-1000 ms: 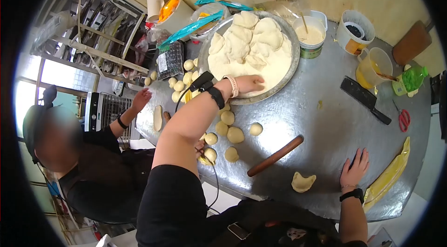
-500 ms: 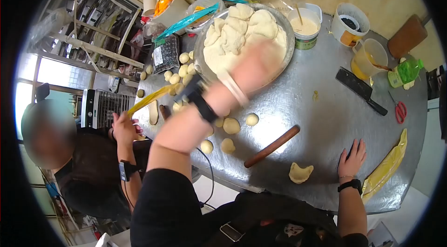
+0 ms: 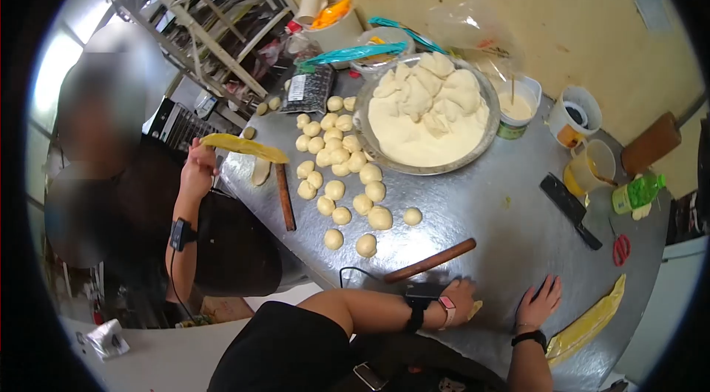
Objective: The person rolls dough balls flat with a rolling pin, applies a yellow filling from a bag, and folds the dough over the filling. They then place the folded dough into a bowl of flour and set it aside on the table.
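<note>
My left hand (image 3: pixel 460 300), with a pink-faced watch at its wrist, is low over the metal table with its fingers curled onto a small piece of dough (image 3: pixel 475 310). Most of that piece is hidden under the hand. My right hand (image 3: pixel 539 306) lies palm down on the table, fingers stretched out, holding nothing. A wooden rolling pin (image 3: pixel 430 259) rests just beyond my left hand. To the right of my right hand is a long yellow plastic-wrapped strip (image 3: pixel 589 322). Several dough balls (image 3: pixel 379 217) are spread to the left of the pin.
A large metal bowl (image 3: pixel 493 133) of flour and dough chunks stands at the back. Rightward are a cleaver (image 3: pixel 566 203), red scissors (image 3: pixel 621 250), a jug (image 3: pixel 589 164) and a green bottle (image 3: pixel 639 194). At left, a co-worker's hand (image 3: pixel 197 168) holds a yellow strip near another rolling pin (image 3: pixel 285 197).
My left hand has come down from the bowl of flour to the dough piece near the table's front edge. My right hand remains flat on the table. The camera view has shifted.
</note>
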Demonstrator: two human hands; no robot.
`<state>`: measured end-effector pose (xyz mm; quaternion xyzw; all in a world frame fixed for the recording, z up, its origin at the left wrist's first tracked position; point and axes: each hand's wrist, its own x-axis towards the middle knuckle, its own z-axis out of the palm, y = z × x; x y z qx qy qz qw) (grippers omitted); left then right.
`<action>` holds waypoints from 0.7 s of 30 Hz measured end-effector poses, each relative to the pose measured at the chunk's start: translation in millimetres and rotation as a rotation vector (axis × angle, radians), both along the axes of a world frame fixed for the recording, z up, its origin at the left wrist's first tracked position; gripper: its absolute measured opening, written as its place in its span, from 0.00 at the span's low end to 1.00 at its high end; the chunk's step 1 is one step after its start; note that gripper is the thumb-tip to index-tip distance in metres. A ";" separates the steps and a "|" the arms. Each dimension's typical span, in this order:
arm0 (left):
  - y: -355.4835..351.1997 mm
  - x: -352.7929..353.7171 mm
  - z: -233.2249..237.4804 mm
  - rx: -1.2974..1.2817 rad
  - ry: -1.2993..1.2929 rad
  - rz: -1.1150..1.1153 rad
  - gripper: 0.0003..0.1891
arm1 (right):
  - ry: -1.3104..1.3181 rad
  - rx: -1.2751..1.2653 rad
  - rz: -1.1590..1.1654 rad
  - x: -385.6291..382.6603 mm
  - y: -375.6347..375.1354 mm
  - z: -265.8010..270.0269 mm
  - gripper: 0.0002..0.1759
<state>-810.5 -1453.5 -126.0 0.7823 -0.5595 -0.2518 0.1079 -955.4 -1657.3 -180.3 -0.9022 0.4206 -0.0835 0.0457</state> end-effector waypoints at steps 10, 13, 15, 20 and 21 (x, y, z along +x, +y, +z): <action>11.9 78.9 56.6 -0.096 0.642 0.157 0.27 | 0.005 0.010 0.015 -5.2 -4.0 -5.7 0.34; 5.7 193.6 123.1 -0.349 0.262 0.451 0.36 | 0.013 0.013 0.006 0.3 -0.5 4.6 0.34; 2.5 261.3 149.0 -0.487 0.299 0.948 0.29 | 0.004 0.016 0.007 5.4 -0.5 5.1 0.34; -0.6 345.1 70.6 -0.076 -0.026 0.418 0.20 | 0.036 0.039 -0.018 6.4 -0.2 6.9 0.34; -3.2 355.3 60.4 -0.066 -0.017 0.509 0.20 | 0.030 0.036 -0.010 5.9 -1.3 7.3 0.34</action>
